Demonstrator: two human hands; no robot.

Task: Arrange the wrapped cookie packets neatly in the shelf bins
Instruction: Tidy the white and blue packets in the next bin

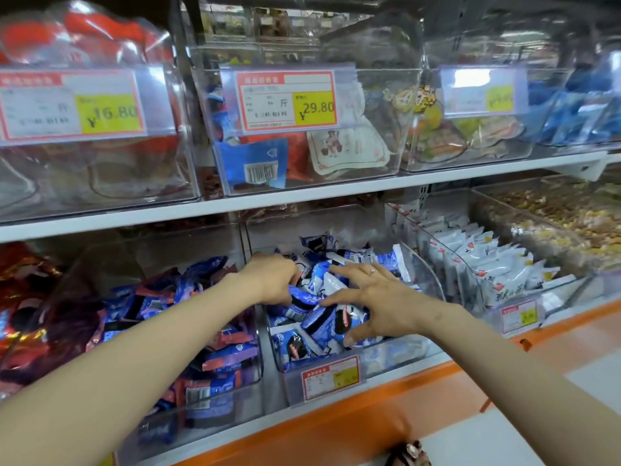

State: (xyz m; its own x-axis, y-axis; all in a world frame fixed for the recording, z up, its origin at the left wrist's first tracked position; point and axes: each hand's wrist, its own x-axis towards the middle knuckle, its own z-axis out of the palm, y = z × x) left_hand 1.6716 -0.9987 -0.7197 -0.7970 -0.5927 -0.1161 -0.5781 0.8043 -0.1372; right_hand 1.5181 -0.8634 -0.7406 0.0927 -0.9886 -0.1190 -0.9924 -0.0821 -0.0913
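Upper shelf (302, 196), white: clear upper bins (369, 169) side by side, price tags (285, 99) on their fronts. Lower shelf (369, 408), orange-edged: clear lower bins (403, 354) holding wrapped packets (316, 317).

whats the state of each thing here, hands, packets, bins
blue cookie packets: sealed, jumbled, not in rows
left hand: fingers curled into the pile, seems to grip blue cookie packets
right hand: fingers spread, resting on the pile
middle bin: open-topped, nearly full
left bin: heaped with loose packets
white packets: upright, in rows
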